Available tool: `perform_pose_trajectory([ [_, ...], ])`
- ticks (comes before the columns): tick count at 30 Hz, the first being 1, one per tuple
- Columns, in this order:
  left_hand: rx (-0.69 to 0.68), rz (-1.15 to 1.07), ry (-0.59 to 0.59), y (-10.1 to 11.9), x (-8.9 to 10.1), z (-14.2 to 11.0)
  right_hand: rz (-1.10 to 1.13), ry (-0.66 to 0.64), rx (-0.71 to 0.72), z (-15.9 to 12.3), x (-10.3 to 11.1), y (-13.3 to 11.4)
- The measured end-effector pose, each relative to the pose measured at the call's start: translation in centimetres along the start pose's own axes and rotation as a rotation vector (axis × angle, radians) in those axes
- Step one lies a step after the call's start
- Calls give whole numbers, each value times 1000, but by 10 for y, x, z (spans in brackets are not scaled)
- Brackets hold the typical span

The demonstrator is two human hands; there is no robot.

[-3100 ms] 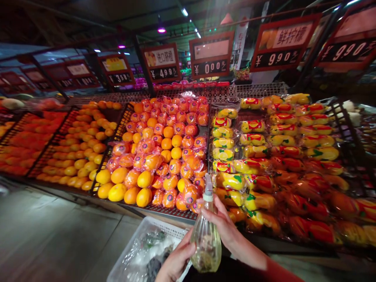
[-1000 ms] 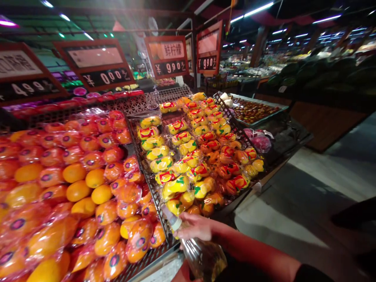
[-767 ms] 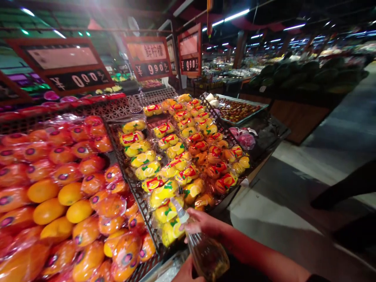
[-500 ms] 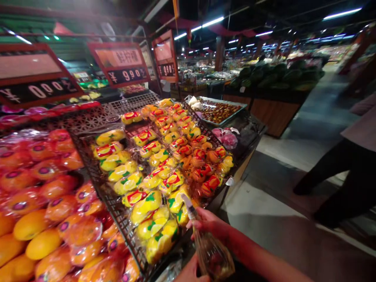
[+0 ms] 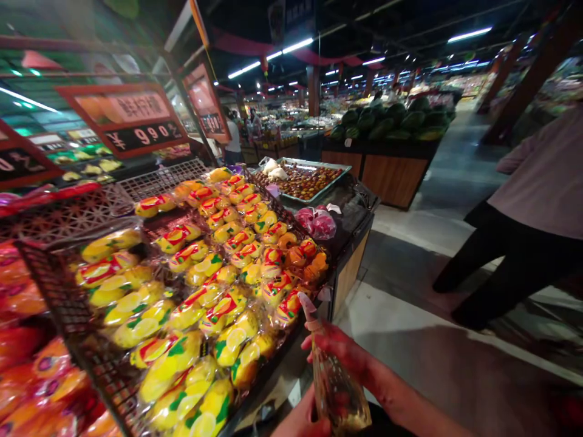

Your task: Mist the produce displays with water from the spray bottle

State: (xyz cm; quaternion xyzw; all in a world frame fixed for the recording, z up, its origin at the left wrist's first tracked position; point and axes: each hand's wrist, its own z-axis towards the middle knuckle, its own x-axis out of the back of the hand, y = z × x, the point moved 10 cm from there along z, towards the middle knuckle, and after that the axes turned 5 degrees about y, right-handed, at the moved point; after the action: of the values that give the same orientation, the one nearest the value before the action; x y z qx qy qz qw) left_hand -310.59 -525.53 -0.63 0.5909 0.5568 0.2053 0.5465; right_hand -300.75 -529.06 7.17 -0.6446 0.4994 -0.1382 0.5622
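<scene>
Grip (image 5: 339, 352) on spray bottle (image 5: 339, 388), ¥990 sign (image 5: 122, 120)

Floor: from here I see a grey aisle floor (image 5: 410, 346), running off toward the far end.
Ceiling: dark, with rows of strip lights (image 5: 268, 56).
Furniture: a wooden stand (image 5: 392, 176) heaped with watermelons (image 5: 387, 118), and more market stalls (image 5: 273, 142) beyond it.
Structure: a dark red pillar (image 5: 313, 91) — others further back.

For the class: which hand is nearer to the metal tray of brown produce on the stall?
Right hand, gripping the spray bottle, is nearer, though well below the metal tray of brown produce. The left hand is farther, lower beside the bottle.
</scene>
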Motion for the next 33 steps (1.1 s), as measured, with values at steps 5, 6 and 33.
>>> perform_pose_trajectory([
  [5, -50, 15, 39, -4, -1, 23, -39, -113, 2, 15, 8, -13],
  [6, -60, 0, 40, -8, 1, 28, -55, -128, -4, 15, 9, -19],
  [33, -149, -177, -14, 64, -36, 122, 50, 171, 13, 42, 126, -70],
])
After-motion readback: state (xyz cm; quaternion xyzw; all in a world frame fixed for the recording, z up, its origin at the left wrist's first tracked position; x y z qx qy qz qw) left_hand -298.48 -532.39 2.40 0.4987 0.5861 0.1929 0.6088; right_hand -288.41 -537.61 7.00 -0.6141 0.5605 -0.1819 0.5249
